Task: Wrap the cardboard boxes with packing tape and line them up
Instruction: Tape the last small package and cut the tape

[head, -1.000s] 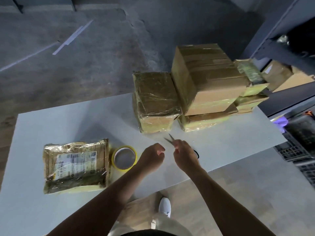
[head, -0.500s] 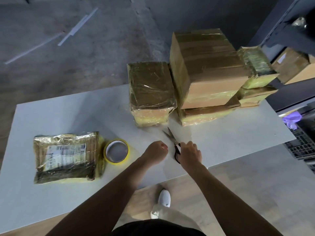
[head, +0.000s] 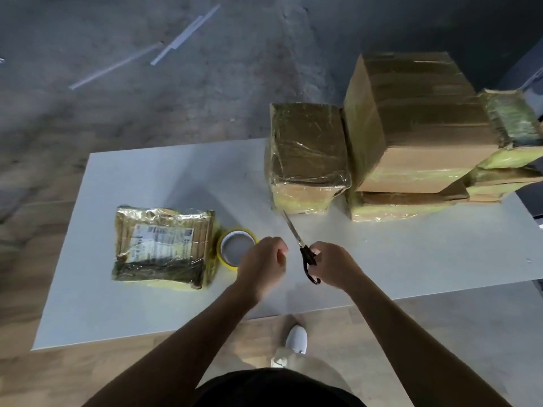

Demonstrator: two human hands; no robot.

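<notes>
Right hand (head: 338, 265) grips black looped handles of scissors (head: 296, 237); thin metal blades closed, tips near crinkly film-wrapped box (head: 308, 154). Left hand (head: 261, 265) curled in fist, nothing visible inside. Yellow-rimmed tape roll (head: 227, 245) lies flat, touching flat glossy labelled parcel (head: 164, 248). Taped cardboard stack (head: 417, 118) at far right of matte grey table (head: 411, 254).

A white table (head: 411, 245) stands in a dim room. Beyond the table's far edge lies rough grey concrete floor (head: 117, 98) with pale strips (head: 185, 35) on it. Along the table's near edge runs light wood floor (head: 58, 377).
</notes>
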